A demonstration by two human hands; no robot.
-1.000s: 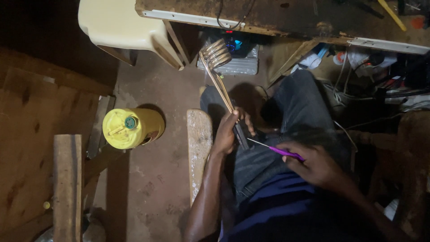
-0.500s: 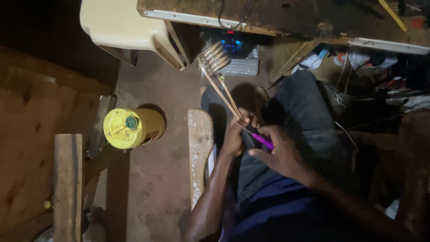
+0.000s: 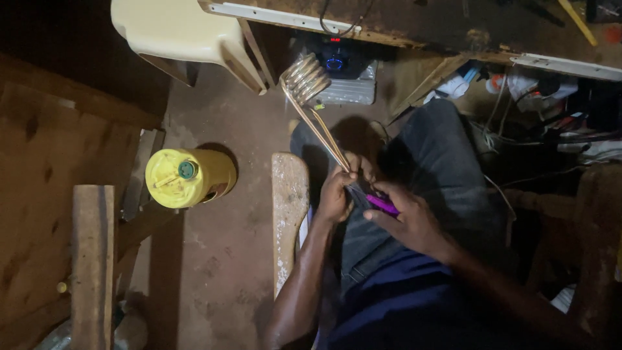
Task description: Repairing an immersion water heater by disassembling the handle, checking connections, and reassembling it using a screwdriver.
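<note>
Copper tubing wound into a coil (image 3: 306,78) reaches up from the lap, its two straight legs gripped by the left hand (image 3: 335,194). The right hand (image 3: 405,217) pinches a purple tool (image 3: 382,205) beside them. A yellow jerrycan (image 3: 184,178) stands on the floor.

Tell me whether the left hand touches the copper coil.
Touching. The head view shows the left hand wrapped around the straight leads of the copper coil.

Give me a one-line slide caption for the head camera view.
Seated person's left hand grips a coiled copper tube while the right hand holds a purple-handled tool against it, beside a yellow jerrycan.
</note>
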